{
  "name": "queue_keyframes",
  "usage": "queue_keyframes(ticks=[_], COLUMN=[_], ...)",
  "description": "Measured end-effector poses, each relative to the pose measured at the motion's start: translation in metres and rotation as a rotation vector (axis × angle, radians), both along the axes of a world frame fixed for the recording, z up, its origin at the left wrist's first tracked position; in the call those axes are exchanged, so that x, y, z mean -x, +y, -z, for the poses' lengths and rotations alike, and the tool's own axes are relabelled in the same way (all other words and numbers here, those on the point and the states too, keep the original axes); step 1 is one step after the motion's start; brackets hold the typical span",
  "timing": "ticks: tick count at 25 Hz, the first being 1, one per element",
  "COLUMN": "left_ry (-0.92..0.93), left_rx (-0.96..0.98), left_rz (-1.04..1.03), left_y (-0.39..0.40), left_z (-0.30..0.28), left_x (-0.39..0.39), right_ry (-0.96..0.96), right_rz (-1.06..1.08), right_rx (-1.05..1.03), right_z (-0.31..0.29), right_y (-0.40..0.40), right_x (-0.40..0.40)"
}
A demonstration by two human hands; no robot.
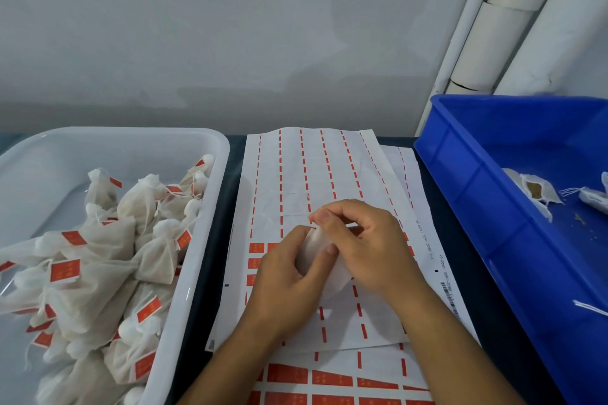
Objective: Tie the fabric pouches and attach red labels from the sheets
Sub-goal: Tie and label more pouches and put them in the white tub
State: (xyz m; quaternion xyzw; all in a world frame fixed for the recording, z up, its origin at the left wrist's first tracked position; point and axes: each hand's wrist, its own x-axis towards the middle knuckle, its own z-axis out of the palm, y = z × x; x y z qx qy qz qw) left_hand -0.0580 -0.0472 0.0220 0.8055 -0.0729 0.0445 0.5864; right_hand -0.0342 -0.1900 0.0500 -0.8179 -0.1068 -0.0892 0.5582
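The dark desk [487,322] carries a blue bin [493,154] on the right and a white tub [210,207] of tied, labelled pouches [98,273] on the left. Between them lie my label sheets [329,174], mostly stripped. Over the sheets, my left hand [283,286] and right hand [365,240] both grip one white pouch [312,250], fingers [324,219] curled around it.

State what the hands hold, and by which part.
Both hands, left and right, pinch one white fabric pouch between them; which part cannot be told.
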Motion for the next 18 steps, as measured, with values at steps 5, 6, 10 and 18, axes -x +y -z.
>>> queue_keyframes(ticks=[5,6,10,18], left_ry=[-0.025,-0.023,-0.033,-0.033], left_rx=[-0.108,-0.141,-0.236,-0.342], left_rz=[0.03,0.028,0.034,0.06], left_y=[0.001,0.0,-0.001,-0.004], left_z=[0.001,0.001,0.002,0.011], left_x=[0.002,0.002,0.003,0.003], right_ry=[0.002,-0.01,-0.028,-0.005], right_rz=[0.088,0.112,0.218,0.293], right_rx=[-0.069,-0.086,-0.111,-0.166], right_z=[-0.001,-0.003,-0.008,-0.013], right_y=[-0.004,-0.005,-0.011,-0.023], right_x=[0.0,0.0,0.001,0.003])
